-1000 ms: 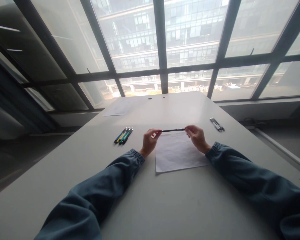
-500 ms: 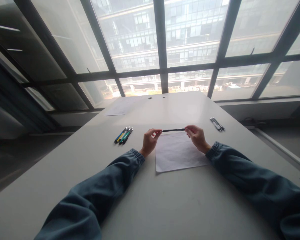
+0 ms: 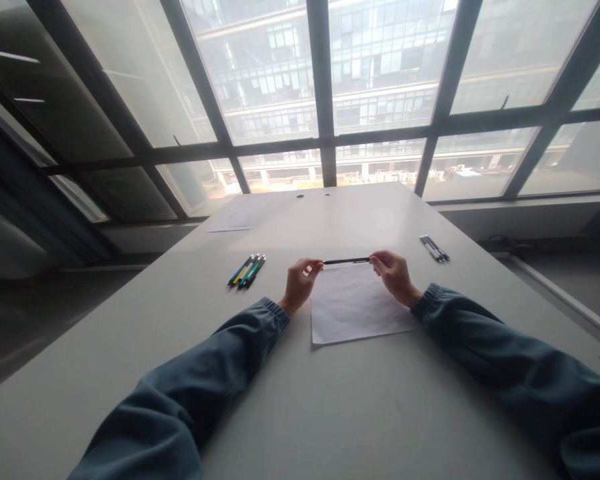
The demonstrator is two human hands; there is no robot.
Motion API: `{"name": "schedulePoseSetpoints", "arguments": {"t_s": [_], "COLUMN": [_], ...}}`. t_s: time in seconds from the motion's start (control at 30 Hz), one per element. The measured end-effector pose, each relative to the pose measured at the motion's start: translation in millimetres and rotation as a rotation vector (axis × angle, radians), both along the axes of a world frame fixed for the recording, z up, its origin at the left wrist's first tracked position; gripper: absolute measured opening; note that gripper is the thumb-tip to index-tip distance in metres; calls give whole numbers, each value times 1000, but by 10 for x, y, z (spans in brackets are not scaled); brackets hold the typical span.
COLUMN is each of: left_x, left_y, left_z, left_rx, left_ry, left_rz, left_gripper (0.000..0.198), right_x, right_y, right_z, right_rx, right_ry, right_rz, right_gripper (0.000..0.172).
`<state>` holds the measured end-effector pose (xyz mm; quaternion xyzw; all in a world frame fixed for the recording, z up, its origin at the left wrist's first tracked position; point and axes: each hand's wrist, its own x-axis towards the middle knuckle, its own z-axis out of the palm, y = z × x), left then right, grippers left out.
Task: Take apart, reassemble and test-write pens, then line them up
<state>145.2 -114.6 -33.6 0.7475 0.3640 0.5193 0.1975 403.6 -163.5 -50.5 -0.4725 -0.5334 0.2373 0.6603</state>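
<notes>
A slim black pen is stretched level between my two hands, above the far edge of a white sheet of paper. My left hand pinches its left end with thumb and fingertips. At the other end, where a clip shows, my right hand pinches it the same way. The paper lies flat beneath, its lower left corner slightly lifted. To the left of my left hand rests a group of coloured pens in blue, yellow and green with black parts.
The long white table runs up to the windows. Several grey and black pens lie at the right side. Another sheet of paper is at the far left, and a dark round spot sits near the far edge.
Both hands keep their places. The pen appears to have turned a little about its length, its clip now showing along the lower side.
</notes>
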Motion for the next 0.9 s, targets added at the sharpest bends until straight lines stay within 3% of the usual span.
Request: {"name": "schedulePoseSetpoints", "arguments": {"t_s": [0.9], "left_x": [0], "left_y": [-9], "left_z": [3], "left_rx": [-21], "left_ry": [26], "left_rz": [-11], "left_gripper": [29], "right_x": [-3], "right_y": [-13], "right_z": [11], "right_rx": [5], "right_ry": [-40], "right_rz": [-14], "right_gripper": [32]}}
